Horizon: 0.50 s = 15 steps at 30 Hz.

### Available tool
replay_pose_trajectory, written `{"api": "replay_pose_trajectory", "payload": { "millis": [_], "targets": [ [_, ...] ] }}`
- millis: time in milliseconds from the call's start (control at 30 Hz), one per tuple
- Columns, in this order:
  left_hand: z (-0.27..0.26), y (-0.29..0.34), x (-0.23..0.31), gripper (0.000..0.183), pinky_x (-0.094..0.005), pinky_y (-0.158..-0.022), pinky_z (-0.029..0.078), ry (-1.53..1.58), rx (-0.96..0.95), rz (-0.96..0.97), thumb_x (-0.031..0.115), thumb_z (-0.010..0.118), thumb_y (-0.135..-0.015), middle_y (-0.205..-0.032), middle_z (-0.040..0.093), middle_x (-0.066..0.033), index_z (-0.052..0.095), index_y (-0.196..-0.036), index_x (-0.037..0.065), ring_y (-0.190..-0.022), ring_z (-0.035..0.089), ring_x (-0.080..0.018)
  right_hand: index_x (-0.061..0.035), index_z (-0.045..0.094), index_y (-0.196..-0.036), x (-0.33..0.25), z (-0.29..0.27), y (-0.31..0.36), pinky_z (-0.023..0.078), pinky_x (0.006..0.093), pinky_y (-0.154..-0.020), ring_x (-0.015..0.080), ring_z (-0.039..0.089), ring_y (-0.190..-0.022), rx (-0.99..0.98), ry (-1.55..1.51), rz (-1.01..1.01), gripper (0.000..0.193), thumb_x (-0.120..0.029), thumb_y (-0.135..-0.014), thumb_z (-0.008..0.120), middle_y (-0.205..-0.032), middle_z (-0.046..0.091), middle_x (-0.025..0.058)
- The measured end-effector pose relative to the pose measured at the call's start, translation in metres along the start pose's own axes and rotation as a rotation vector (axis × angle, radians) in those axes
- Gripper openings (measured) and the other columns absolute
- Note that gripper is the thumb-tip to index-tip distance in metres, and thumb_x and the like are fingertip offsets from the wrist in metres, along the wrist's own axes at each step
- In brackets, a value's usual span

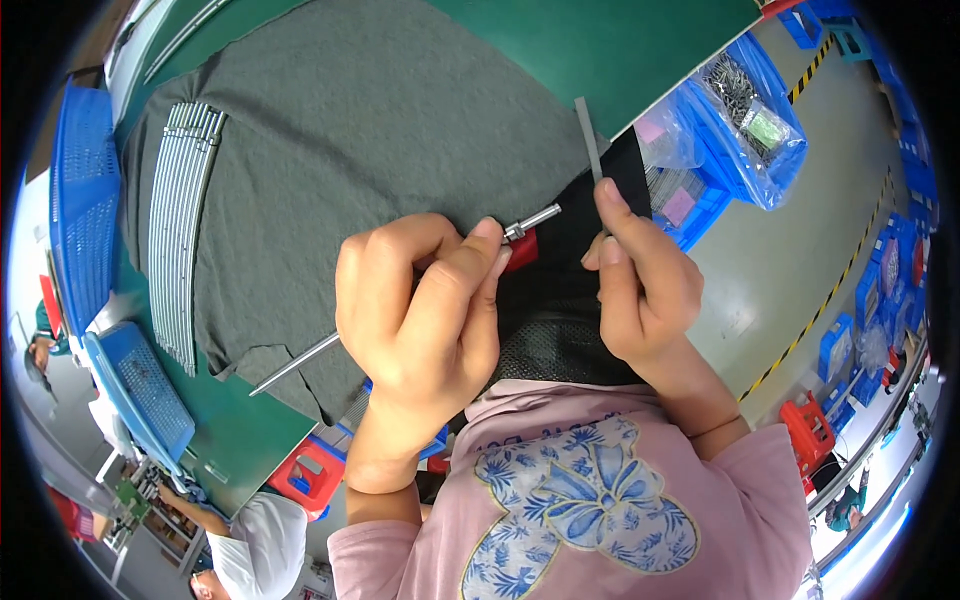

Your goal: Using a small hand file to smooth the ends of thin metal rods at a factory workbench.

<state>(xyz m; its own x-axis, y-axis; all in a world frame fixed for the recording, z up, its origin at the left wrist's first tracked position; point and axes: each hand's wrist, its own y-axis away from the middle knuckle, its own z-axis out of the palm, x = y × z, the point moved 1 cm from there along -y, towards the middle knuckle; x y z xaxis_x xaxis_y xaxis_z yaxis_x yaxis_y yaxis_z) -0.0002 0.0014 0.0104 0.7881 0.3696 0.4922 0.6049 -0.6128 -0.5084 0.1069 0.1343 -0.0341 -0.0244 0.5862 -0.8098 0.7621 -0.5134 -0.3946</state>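
My left hand (420, 310) is closed around a long thin metal rod (300, 362). The rod's threaded tip with a small nut (532, 222) sticks out past my thumb, its other end trails down left over the grey cloth (370, 120). My right hand (640, 275) pinches a narrow flat grey strip (588, 140) between thumb and forefinger, holding it upright just right of the rod's tip. The strip and the rod tip are apart. A red piece (522, 250) shows behind my left thumb.
A row of several similar metal rods (185, 230) lies on the cloth at the left. The green table top (600, 50) lies under the cloth. Blue baskets (80, 200) stand at left, blue bins with bagged parts (750, 110) at right. Another person (250, 540) sits below left.
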Motion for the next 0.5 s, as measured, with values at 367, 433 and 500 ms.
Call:
{"api": "replay_pose_trajectory", "payload": {
  "millis": [367,433,500],
  "targets": [
    [0.001,-0.003,-0.004,0.02,-0.031,-0.058,0.038,-0.022,0.004,0.04,0.002,0.074,-0.064,-0.077,0.054,-0.0035,0.068,-0.083,0.005,-0.068,0.047,-0.0206,0.0053,0.06,-0.119,-0.031,-0.017,0.0,0.043,0.0304,-0.046,0.0227,0.058,-0.049,-0.153,0.019,-0.05,0.044,0.005,-0.075,0.057,-0.085,0.068,0.0163],
    [0.002,-0.002,-0.005,0.02,-0.0309,-0.057,0.039,-0.018,0.015,0.037,0.001,0.074,-0.063,-0.077,0.054,-0.0033,0.068,-0.082,0.005,-0.068,0.048,-0.0203,0.006,0.058,-0.123,-0.034,-0.015,0.002,0.043,0.0301,-0.046,0.0211,0.055,-0.046,-0.183,-0.009,-0.093,0.05,0.006,-0.073,0.056,-0.069,0.062,0.0122],
    [0.003,-0.002,-0.005,0.021,-0.0307,-0.056,0.039,-0.009,0.028,0.039,0.0,0.074,-0.063,-0.077,0.054,-0.0033,0.068,-0.082,0.005,-0.067,0.048,-0.02,0.0066,0.057,-0.123,-0.035,-0.013,0.003,0.042,0.0299,-0.045,0.0203,0.054,-0.045,-0.189,-0.006,-0.098,0.051,0.007,-0.072,0.055,-0.065,0.059,0.0106]
  ]
}}
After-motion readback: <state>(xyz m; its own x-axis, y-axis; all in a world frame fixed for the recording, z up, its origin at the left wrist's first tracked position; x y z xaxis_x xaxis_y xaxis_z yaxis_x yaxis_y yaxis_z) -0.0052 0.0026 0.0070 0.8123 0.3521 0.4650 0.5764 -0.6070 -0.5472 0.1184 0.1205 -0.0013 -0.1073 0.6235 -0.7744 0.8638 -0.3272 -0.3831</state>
